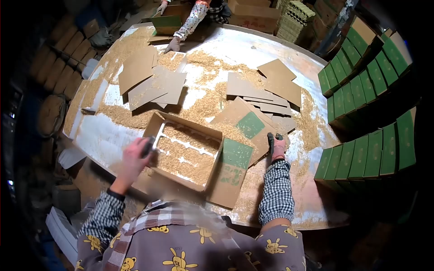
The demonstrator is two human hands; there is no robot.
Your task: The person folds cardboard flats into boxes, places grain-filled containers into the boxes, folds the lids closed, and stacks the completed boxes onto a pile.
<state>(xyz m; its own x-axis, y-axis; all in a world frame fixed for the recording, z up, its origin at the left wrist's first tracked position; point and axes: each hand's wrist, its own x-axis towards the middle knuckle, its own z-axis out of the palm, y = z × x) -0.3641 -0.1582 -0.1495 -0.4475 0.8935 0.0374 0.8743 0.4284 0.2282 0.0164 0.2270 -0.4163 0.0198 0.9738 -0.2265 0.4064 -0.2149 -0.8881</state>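
Observation:
Before me is an open cardboard box point(177, 118) with a green-printed flap point(231, 174). Inside, a white divider point(181, 142) is largely covered by loose golden husk-like filler point(190, 158). My left hand point(134, 158), gloved with dark fingertips and slightly blurred, is closed at the box's left wall; the wall hides part of the grip. To the right, my right hand point(277, 147), in a pink glove with dark fingertips, has curled fingers at the edge of a cardboard sheet point(235, 115) bearing a green patch. What lies beneath those fingers is hidden.
Cardboard pieces point(158, 88) lie at the far left, with more pieces point(257, 92) at the far right. Filler is scattered across the table point(217, 38). Green cartons point(370, 151) stand along the right. Across the table, another person's gloved hand point(173, 45) touches a filler-covered tray.

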